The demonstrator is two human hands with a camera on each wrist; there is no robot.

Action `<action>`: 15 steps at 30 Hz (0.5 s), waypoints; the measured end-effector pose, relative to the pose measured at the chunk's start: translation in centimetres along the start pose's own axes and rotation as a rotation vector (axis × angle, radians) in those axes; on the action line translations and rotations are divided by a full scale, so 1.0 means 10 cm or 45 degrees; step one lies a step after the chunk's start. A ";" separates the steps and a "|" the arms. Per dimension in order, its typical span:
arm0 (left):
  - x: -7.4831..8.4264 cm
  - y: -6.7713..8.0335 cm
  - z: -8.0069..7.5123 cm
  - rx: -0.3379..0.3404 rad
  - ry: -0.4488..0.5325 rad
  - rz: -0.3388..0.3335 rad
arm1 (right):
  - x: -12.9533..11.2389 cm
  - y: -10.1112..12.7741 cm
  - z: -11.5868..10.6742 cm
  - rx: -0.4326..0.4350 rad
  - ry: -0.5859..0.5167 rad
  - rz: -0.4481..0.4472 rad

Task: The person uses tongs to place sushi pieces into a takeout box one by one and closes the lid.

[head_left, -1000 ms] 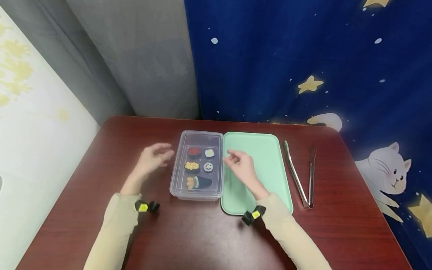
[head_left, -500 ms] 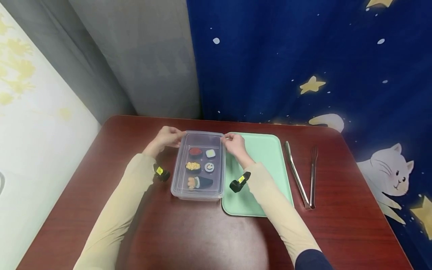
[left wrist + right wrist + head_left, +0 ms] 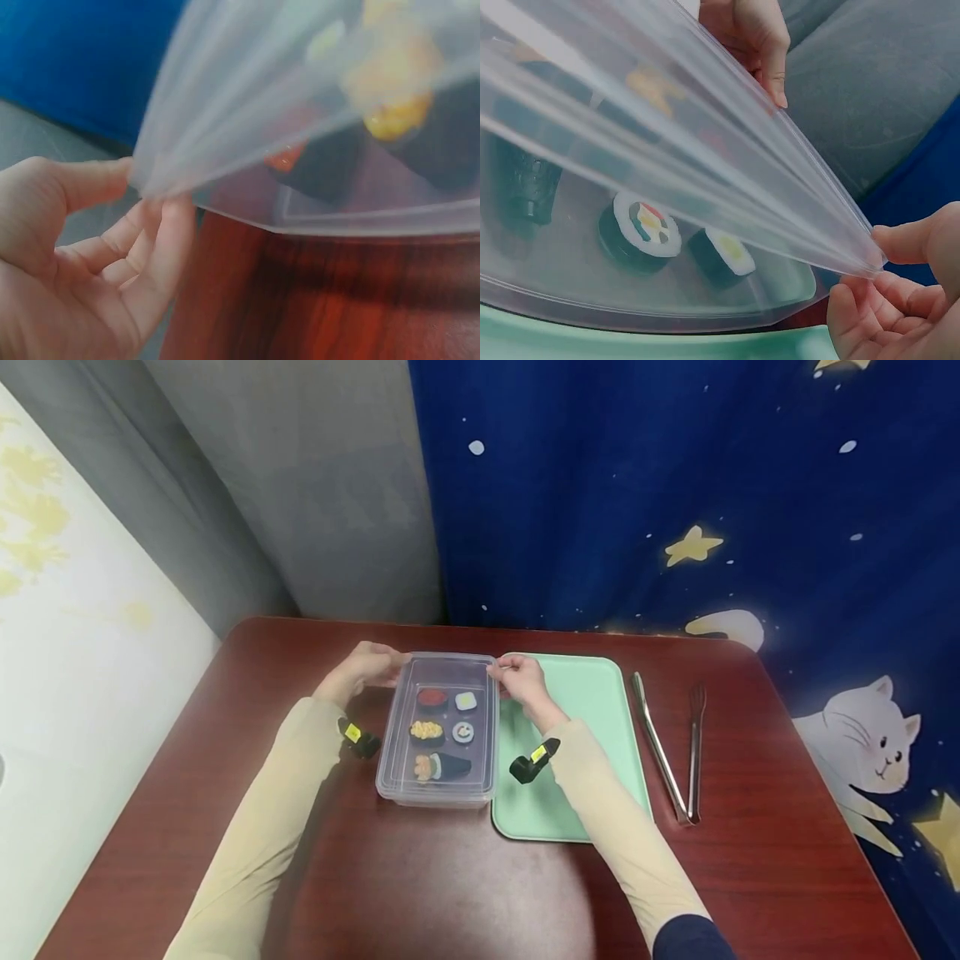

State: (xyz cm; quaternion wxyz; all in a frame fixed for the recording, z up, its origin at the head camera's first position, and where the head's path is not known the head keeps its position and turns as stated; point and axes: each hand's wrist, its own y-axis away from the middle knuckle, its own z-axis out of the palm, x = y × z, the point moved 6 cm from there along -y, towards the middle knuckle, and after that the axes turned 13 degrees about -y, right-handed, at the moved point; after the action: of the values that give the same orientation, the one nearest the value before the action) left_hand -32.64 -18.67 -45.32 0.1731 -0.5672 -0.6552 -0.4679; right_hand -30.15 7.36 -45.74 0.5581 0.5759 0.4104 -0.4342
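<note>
I saw the box sitting on the table, with its clear lid lifted at the far end. My left hand pinched the lid's far left corner between thumb and curled fingers. My right hand pinched the far right corner the same way, fingertips under the edge. Inside the box lay toy sushi: a roll and a smaller piece beside it. The green tray lay just right of the box, touching it. Tongs and a fork lay right of the tray.
</note>
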 end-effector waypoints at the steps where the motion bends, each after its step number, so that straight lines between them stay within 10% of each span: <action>1: -0.02 0.01 0.00 -0.015 0.013 0.016 | 0.00 0.01 0.00 -0.006 0.004 -0.003; 6: -0.16 0.19 0.03 -0.096 0.027 0.118 | 0.02 0.15 -0.04 -0.074 0.063 -0.034; 15: -0.50 1.18 0.37 -0.381 -0.153 0.321 | 0.27 1.00 -0.09 -0.497 0.214 0.010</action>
State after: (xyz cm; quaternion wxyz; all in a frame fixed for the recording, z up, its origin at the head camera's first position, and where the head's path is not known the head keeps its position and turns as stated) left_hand -19.37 -19.50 -46.03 0.1049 -0.6910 -0.5114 -0.5000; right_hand -19.78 7.85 -45.46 0.6246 0.4925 0.5296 -0.2948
